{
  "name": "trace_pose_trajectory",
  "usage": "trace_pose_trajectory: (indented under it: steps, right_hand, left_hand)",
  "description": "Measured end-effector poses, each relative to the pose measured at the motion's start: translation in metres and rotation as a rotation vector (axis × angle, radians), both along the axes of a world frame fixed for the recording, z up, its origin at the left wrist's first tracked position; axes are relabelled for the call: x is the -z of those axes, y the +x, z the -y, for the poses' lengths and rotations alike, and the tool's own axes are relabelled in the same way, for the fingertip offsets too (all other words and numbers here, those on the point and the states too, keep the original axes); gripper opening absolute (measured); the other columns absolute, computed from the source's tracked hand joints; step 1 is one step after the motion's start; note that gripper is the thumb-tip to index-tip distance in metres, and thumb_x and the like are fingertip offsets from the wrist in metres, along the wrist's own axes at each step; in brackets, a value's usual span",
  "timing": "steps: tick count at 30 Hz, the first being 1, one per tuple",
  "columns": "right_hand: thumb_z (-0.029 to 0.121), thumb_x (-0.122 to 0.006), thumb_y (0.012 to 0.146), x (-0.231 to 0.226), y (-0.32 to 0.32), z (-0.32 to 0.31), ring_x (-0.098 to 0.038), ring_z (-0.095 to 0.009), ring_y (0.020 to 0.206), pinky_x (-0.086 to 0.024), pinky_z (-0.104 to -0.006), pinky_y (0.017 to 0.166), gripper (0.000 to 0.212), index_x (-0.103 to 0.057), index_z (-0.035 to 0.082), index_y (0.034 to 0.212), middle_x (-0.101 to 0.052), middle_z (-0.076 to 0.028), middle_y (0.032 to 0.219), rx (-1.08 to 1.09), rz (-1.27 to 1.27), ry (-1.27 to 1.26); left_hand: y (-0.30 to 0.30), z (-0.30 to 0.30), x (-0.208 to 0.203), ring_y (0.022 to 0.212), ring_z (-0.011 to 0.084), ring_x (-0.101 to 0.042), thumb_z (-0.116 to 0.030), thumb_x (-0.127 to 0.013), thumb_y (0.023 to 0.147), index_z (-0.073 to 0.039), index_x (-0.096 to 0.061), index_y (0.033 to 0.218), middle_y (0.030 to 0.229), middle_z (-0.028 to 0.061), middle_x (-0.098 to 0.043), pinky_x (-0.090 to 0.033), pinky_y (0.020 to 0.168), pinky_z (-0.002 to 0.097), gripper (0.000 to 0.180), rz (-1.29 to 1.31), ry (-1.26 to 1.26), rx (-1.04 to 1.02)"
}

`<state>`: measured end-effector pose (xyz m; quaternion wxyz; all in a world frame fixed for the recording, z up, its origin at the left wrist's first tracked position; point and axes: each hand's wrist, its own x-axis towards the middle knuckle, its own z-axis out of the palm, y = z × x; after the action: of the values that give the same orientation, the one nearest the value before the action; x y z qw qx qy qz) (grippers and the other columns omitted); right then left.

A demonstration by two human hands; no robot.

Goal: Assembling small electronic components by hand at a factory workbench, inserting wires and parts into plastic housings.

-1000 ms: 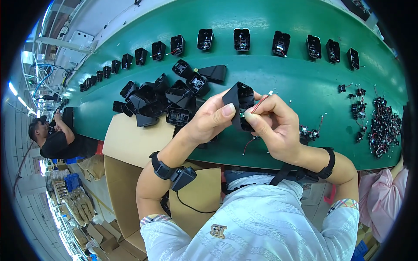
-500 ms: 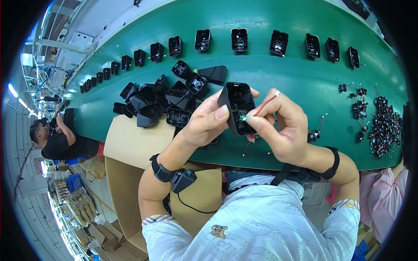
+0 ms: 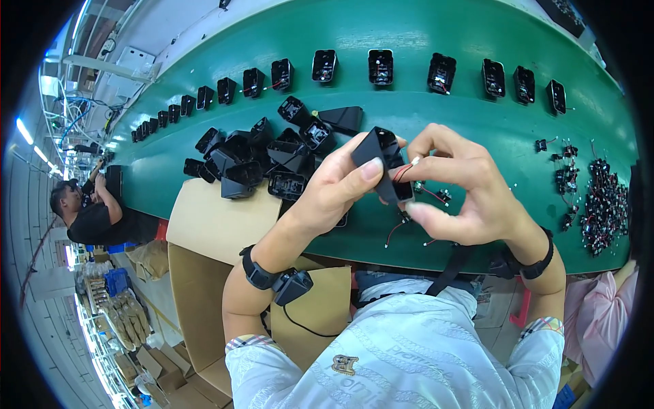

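My left hand (image 3: 332,185) grips a black plastic housing (image 3: 369,148) by its side, thumb along the outer wall. The housing is tilted, its open face turned toward my right hand. At that opening, a thin red-and-black wire (image 3: 403,172) with a small white connector sticks out. My right hand (image 3: 470,184) is beside it, thumb and index finger spread apart, the index fingertip close to the wire. Whatever is inside the housing is mostly hidden by its wall. Below my hands, a few small wired parts (image 3: 443,196) lie on the green table (image 3: 490,126).
Similar housings (image 3: 381,67) stand in a long row across the table's far side. A heap of housings (image 3: 238,163) lies left, beside a cardboard flap (image 3: 221,218). Many small wired parts (image 3: 603,211) are piled right. Another person (image 3: 95,211) sits far left; pink clothing (image 3: 599,307) shows right.
The housing has turned, so its opening faces rightward instead of up at me. My right thumb and index finger, pinched on a small green part inside it before, have come apart.
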<state>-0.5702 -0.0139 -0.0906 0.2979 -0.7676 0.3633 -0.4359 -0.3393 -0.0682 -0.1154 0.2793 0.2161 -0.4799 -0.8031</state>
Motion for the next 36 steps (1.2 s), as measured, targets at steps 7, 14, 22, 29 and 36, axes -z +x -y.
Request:
trace_pose_trajectory:
  steps: [7,14,22,29,36]
  right_hand:
    - [0.020,-0.091,0.070,0.020,-0.001,0.010,-0.060,-0.028,0.108,-0.047,-0.0431,0.104,0.033,-0.068,0.002,0.085,-0.060,-0.015,0.117,-0.020,0.032,0.159]
    - [0.019,-0.085,0.084,0.043,0.008,0.016,-0.056,-0.026,0.127,-0.043,-0.0420,0.109,0.024,-0.070,0.001,0.086,-0.055,-0.021,0.145,-0.227,0.456,0.507]
    - [0.015,-0.085,0.084,0.043,-0.001,0.011,-0.055,-0.026,0.128,-0.041,-0.0403,0.110,0.025,-0.064,0.001,0.087,-0.052,-0.026,0.147,-0.239,0.659,0.714]
    - [0.015,-0.081,0.086,-0.011,-0.121,0.008,-0.055,-0.033,0.133,-0.040,-0.0437,0.111,0.024,-0.064,0.000,0.094,-0.055,-0.024,0.146,0.333,-0.315,-0.117]
    - [0.014,-0.083,0.082,0.000,-0.354,-0.008,-0.059,-0.032,0.127,-0.044,-0.0386,0.108,0.024,-0.065,-0.002,0.087,-0.059,-0.014,0.143,0.870,-0.704,-0.052]
  left_hand:
    - [-0.006,-0.007,0.000,0.090,0.0159,-0.072,-0.038,-0.069,0.100,0.002,-0.047,0.133,0.110,0.0110,-0.068,-0.056,0.076,0.0274,0.057,0.179,0.125,-0.056]
    - [0.001,0.000,0.000,0.081,0.0217,-0.076,-0.059,-0.032,0.109,-0.001,-0.049,0.133,0.101,0.0122,-0.072,-0.057,0.067,0.0255,0.065,0.257,0.057,0.071]
    - [-0.006,0.000,-0.007,0.081,0.0195,-0.074,-0.057,-0.030,0.110,-0.006,-0.043,0.145,0.094,0.0107,-0.072,-0.056,0.072,0.0279,0.063,0.281,0.059,0.153]
    - [0.011,-0.013,-0.003,0.086,0.0248,-0.074,-0.013,-0.068,0.094,-0.001,-0.063,0.117,0.091,0.0152,-0.074,-0.056,0.075,0.0355,0.026,0.683,-0.794,-0.133]
    - [-0.004,-0.017,-0.003,0.089,0.0324,-0.068,-0.008,-0.073,0.084,-0.002,-0.066,0.106,0.093,0.0123,-0.070,-0.054,0.080,0.0397,0.023,0.721,-1.239,-0.115]
